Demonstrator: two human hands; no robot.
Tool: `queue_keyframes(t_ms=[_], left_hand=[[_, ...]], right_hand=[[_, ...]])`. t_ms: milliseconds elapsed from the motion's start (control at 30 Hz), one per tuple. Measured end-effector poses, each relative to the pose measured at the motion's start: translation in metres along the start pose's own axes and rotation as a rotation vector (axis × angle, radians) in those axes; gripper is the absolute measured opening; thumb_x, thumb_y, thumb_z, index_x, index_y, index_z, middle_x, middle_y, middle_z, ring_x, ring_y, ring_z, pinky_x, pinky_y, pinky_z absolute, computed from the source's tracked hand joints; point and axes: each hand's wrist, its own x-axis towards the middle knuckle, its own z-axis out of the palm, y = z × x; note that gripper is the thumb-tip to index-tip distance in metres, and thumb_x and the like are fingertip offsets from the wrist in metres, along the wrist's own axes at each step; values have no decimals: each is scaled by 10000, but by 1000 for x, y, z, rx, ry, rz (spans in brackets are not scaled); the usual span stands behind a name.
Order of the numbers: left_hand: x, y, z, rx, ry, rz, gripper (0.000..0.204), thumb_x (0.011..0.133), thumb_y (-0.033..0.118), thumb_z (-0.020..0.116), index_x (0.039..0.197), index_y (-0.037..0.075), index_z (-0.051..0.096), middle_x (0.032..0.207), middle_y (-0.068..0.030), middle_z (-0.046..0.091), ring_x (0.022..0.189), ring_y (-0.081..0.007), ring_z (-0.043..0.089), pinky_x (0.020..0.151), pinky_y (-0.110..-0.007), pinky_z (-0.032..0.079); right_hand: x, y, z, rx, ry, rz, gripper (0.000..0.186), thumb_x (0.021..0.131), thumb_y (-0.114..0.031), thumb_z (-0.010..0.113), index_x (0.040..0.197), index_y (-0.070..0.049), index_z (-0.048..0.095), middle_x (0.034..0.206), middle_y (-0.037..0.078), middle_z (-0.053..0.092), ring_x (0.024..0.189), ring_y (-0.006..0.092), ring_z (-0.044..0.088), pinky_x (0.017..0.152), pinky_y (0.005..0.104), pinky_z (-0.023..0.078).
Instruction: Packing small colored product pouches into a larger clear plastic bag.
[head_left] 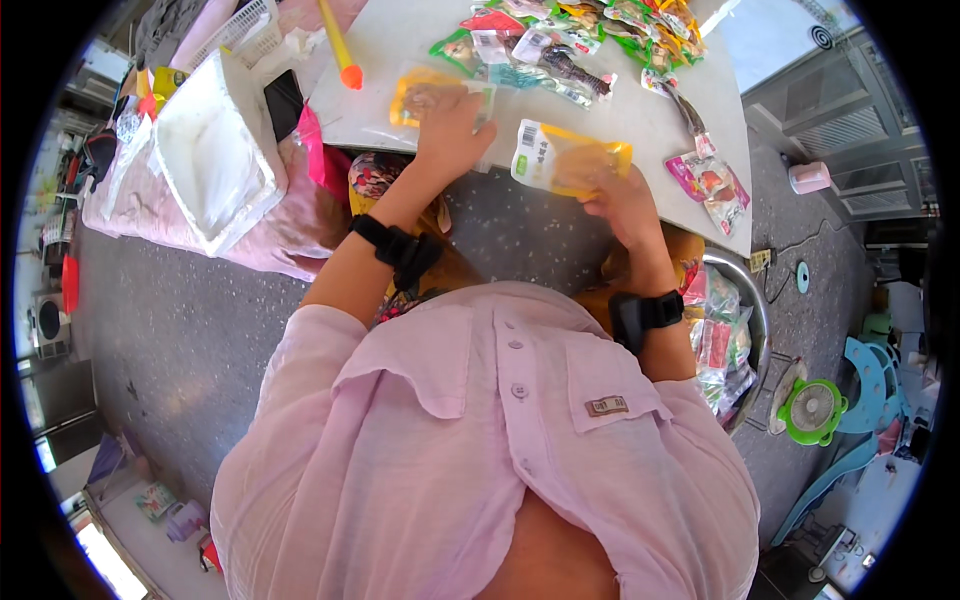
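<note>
In my right hand (625, 205) is a flat food packet (545, 155), white at one end and yellow along its edges, pinched at its right end over the table's front edge. My left hand (452, 130) rests on another packet (408, 98), yellow-rimmed with a clear middle, lying on the white table (400, 45). Its thumb stands apart from the fingers, which cover part of that packet. Beyond the hands lies a heap of small sealed food packets (640, 30) in mixed colours. Nearer, a dark vacuum-packed piece (575, 68) sits among clear wrappers.
A white foam box (215, 150) and a dark phone (284, 104) lie on pink cloth to the left. A yellow stick with an orange tip (345, 55) is on the table. Pink packets (710, 185) lie at its right corner. Below stands a metal basin (760, 330) of packets, near a green fan (812, 410).
</note>
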Motion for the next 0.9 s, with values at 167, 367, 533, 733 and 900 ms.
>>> queue_keyframes(t_ms=[167,367,533,733,900], left_hand=[[9,-12,0,403,58,123,407,678,353,514,959,60,492,960,-94,493,997,-223,377,848,-379,239],[-14,-27,-19,262,-275,164,401,685,375,492,949,74,500,1019,-90,463,1019,-237,365,864,-378,233],[-30,-14,-17,323,-132,117,464,619,424,532,944,94,503,1033,-98,442,1034,-256,336,877,-381,217],[-38,2,-26,349,-261,108,443,631,350,551,973,79,477,1077,-139,413,1047,-342,309,878,-417,226],[-40,-8,-15,252,-165,132,230,638,217,512,806,61,490,1029,-154,446,1001,-374,346,839,-431,265]], right_hand=[[0,0,10,-22,49,-35,243,768,-124,430,974,-12,371,819,92,516,585,130,532,459,186,443],[3,10,10,3,33,-33,246,760,-122,438,971,-16,370,814,89,514,580,126,529,466,195,442],[-1,7,21,-65,25,-35,233,752,-142,442,934,-4,394,761,84,516,564,106,517,454,183,422],[-3,3,28,-184,13,-106,225,732,-137,434,896,13,401,714,69,505,534,97,505,427,187,410],[5,6,29,-421,44,-135,221,729,-135,433,883,20,401,698,72,497,518,110,506,408,200,410]])
